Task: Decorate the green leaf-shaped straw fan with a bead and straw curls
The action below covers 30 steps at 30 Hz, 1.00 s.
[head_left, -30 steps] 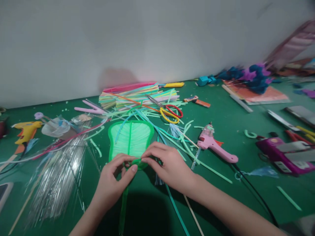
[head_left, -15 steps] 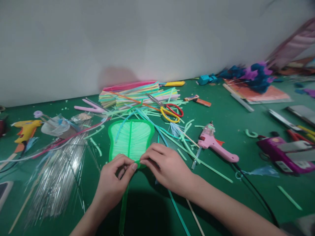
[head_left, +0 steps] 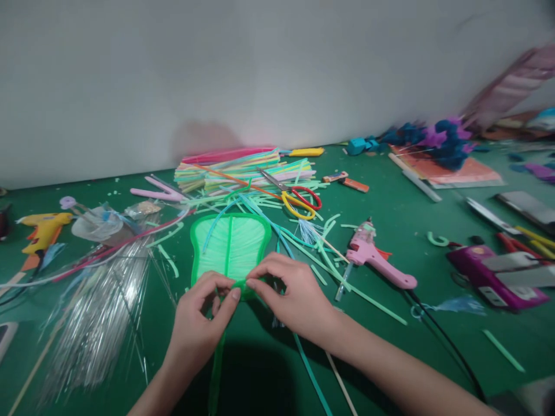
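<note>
left hand (head_left: 199,320): fingers pinched on near edge of green leaf piece (head_left: 230,245) | right hand (head_left: 295,297): fingertips pinched on same edge, just beside left | leaf lay flat on green table (head_left: 390,346), centre-near | scissors (head_left: 295,196) and straw pile (head_left: 243,167) beyond it | pink glue gun (head_left: 375,257) to right

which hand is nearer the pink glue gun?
Right. The right hand pinches the near edge of the green leaf-shaped piece, on the side facing the pink glue gun. The left hand grips the same edge further from the gun, beyond the right hand.
</note>
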Motion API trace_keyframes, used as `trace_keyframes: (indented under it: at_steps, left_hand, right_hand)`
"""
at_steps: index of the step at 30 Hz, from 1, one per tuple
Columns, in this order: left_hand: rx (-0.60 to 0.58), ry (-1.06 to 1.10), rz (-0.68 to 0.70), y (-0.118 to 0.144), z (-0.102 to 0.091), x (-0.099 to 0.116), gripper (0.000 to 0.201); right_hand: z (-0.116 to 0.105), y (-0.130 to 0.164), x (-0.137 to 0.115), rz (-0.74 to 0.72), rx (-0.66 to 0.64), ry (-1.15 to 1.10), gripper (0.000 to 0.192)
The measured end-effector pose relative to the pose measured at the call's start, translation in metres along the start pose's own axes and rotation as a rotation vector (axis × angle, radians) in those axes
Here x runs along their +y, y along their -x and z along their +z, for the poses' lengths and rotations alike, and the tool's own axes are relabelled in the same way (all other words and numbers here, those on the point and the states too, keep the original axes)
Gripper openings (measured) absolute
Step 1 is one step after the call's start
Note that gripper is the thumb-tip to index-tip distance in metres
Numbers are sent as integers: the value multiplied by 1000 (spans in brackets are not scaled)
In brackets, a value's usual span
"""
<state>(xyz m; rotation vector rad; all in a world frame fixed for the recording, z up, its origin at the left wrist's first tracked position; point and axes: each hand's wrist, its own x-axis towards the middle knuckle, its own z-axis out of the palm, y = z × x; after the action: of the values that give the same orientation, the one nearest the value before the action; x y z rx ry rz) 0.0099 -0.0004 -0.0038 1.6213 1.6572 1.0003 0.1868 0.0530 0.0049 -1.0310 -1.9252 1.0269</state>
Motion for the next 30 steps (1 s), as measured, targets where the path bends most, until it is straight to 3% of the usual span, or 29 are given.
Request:
trace_keyframes:
  at_steps: [4,9,17,23,30]
  left_hand:
    - [-118,-77,49,-1,-5,-2,15]
    - [-163,-43,27,-1,-6,-4,24]
    - [-77,362,-159,0,-2,-5,21]
    - [-161,139,-111,-3,-9,0,20]
    - [-237,-45,-50,-4,-12,-4,23]
  right_hand:
    - [-8,-2,2,-137,-97,49,8]
    - [-10,0,3,-259,-132,135,7]
    - [2,6,-1,-155,-19,-21,8]
    - [-10,-3,3,-87,-101,7,7]
    - [-15,-5,9,-202,-241,174,8]
